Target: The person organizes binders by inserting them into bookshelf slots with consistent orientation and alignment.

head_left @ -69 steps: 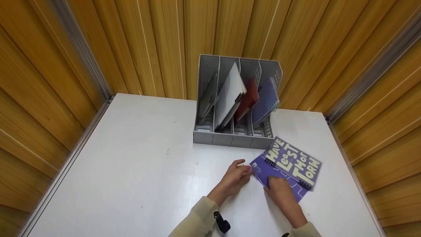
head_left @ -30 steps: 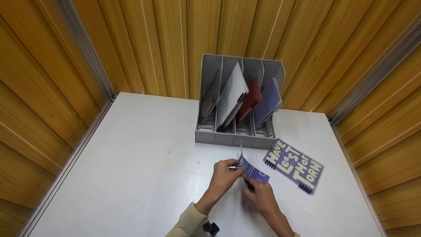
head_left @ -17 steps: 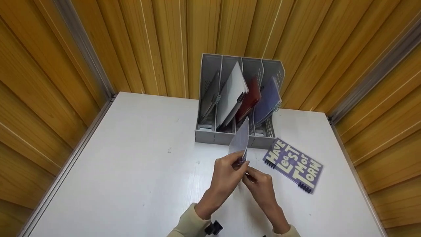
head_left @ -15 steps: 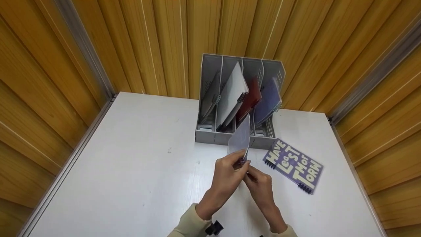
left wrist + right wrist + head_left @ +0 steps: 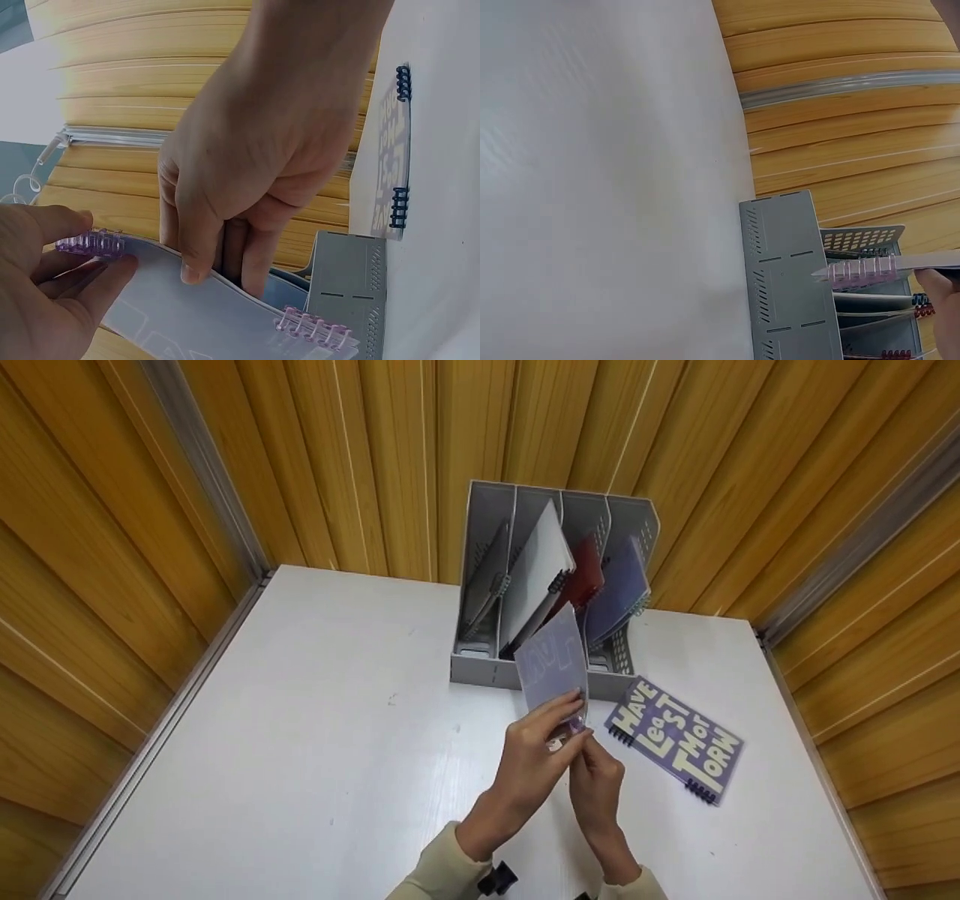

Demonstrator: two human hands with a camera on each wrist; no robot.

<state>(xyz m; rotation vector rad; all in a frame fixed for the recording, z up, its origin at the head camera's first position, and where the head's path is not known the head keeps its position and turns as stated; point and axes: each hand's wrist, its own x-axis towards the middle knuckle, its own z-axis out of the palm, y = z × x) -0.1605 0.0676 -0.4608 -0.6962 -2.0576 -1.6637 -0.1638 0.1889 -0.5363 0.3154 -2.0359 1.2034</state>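
Observation:
A lilac ring-bound notebook (image 5: 551,664) stands upright in front of the rack, clear of the table, its outlined lettering visible. My left hand (image 5: 529,754) pinches it near one set of pink-purple rings (image 5: 90,244). Along the same bound edge, my right hand (image 5: 259,157) grips the notebook, thumb on the near cover and fingers behind. Pink rings (image 5: 859,271) also show in the right wrist view, beyond the gray rack's front. To the right, a purple notebook (image 5: 679,739) with large cream letters and black rings lies flat on the table.
A gray four-slot file rack (image 5: 480,670) stands at the back. It holds a gray notebook (image 5: 486,585), a white one (image 5: 536,570), a red one (image 5: 589,574) and a blue-purple one (image 5: 619,589). Wood-patterned walls enclose the white table (image 5: 315,697).
The lilac notebook lay partly under the lettered one; both hands drew it out, raised it upright and turned its cover toward view. The lettered notebook stayed on the table.

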